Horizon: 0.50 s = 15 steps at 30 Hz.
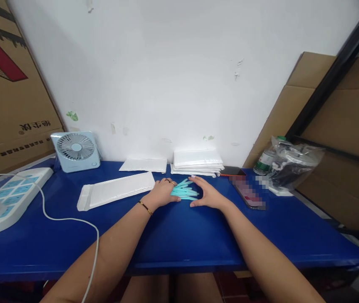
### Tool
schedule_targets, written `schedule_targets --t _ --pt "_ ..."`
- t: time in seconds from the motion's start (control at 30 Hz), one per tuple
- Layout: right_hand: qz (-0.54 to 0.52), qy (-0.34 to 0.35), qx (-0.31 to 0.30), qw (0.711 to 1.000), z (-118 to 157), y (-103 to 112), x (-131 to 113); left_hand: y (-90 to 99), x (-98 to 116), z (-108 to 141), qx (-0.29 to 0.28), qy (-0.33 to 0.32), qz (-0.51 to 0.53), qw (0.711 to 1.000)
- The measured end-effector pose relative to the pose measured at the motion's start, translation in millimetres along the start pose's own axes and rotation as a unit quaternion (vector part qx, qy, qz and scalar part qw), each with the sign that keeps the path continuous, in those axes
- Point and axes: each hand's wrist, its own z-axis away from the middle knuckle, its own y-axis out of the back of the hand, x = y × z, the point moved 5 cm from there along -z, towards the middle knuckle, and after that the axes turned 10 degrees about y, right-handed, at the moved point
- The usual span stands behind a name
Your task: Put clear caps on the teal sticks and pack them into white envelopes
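Observation:
Several thin turquoise sticks (pixel 186 192) lie in a loose bundle on the blue table (pixel 186 235). My left hand (pixel 164 192), with a ring and a bracelet, is closed round their left ends. At their right ends my right hand (pixel 205 193) is held with thumb and fingers apart, holding nothing. A white padded mailer (pixel 116 191) with its flap to the left lies just left of my left hand. Behind my hands, against the wall, sit a stack of white mailers (pixel 197 160) and one flat mailer (pixel 143 164).
On the left are a light blue fan (pixel 76 151), a power strip (pixel 25 189) and a white cable (pixel 69 219). To the right lie two phones (pixel 249 192), a bottle (pixel 264 162) and a clear plastic bag (pixel 293 166). Cardboard (pixel 12 84) flanks the table.

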Motion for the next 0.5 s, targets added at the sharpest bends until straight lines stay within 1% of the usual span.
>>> schedule_targets --t 0.07,0.13,0.2,0.27,0.37,0.5 --pt "0.012 0.006 -0.035 0.999 -2 -6 -2 -0.9 7 1 -0.006 -0.036 0.018 0.999" --pt "0.027 0.028 -0.057 0.998 -4 -10 -9 -1.9 12 2 -0.008 -0.065 0.031 0.997" --pt "0.058 0.047 -0.067 0.995 -5 -12 -18 -2.9 16 3 -0.004 -0.078 0.033 0.996" --pt "0.107 0.056 -0.075 0.990 -7 -15 -26 -3.9 18 3 0.003 -0.077 0.025 0.997" --pt "0.202 0.036 -0.098 0.974 -10 -21 -35 -7.1 22 3 0.003 -0.074 0.002 0.997" --pt "0.286 -0.017 -0.175 0.942 -12 -31 -37 -12.6 28 5 -0.007 -0.080 -0.029 0.996"
